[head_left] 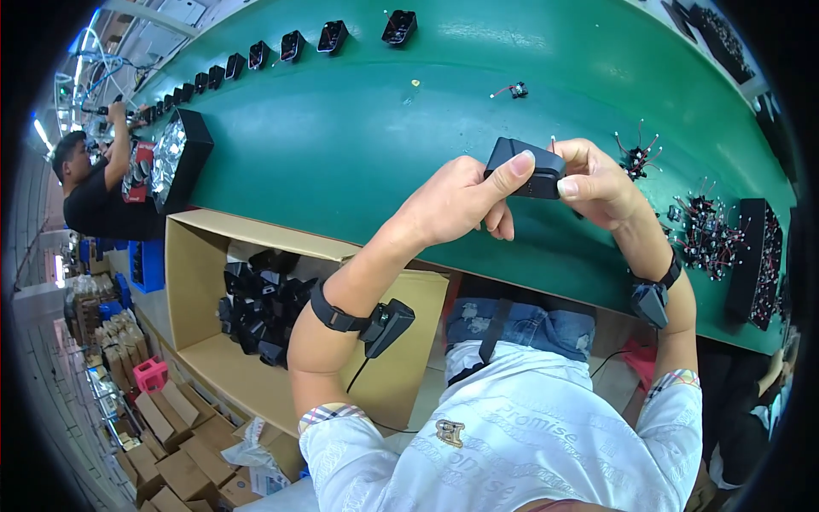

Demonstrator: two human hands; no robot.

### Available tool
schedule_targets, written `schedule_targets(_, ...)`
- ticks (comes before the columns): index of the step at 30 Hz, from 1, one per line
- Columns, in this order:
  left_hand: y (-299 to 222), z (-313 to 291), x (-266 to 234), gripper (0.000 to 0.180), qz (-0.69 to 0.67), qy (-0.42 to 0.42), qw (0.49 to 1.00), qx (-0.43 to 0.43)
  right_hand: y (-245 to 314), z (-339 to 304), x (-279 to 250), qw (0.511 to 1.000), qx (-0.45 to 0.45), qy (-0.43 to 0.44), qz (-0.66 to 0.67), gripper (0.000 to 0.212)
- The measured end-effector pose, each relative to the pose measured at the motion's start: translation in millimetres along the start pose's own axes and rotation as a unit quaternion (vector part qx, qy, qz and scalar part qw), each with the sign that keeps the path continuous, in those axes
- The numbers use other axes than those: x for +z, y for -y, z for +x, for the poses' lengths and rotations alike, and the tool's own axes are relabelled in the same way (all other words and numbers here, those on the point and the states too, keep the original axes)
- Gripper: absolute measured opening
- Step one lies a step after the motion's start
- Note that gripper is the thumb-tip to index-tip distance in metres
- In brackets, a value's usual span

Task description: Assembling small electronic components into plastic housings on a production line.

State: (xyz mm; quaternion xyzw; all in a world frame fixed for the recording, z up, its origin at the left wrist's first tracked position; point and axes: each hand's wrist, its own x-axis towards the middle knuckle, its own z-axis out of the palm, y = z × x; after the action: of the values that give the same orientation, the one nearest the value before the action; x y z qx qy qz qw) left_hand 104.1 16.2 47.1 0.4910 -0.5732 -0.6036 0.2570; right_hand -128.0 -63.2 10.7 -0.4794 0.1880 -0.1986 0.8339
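Gripping a black case (514, 159) in left hand (456, 203) and right hand (604, 186), fingers closed, seemingly partway along, with lined-up cases (292, 47) far left and loose wired parts (708, 225) remaining right.

White short-sleeved shirt (546, 435) — tonal lettering, brown emblem (450, 433), plaid cuffs (328, 415). Faded blue denim (554, 328). Two black armbands (339, 318) — each carries a dark boxy module (388, 328); black cable (357, 376) at the left.

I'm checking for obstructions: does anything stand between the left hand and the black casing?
Nothing visible does: the left hand directly holds the black casing, and the right hand is at its right end.
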Motion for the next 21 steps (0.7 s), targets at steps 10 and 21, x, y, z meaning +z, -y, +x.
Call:
schedule_targets(10,-1.4,-11.7,-12.3,0.089,0.066,-0.056,0.996,-0.019,3.0,9.2,21.4,0.998,0.004,-0.018,0.052,0.036)
schedule_targets(21,93.0,-197.4,-127.9,0.028,0.123,-0.615,0.771,0.111,81.2,179.3,-29.1,0.669,-0.241,-0.163,-0.684,0.026)
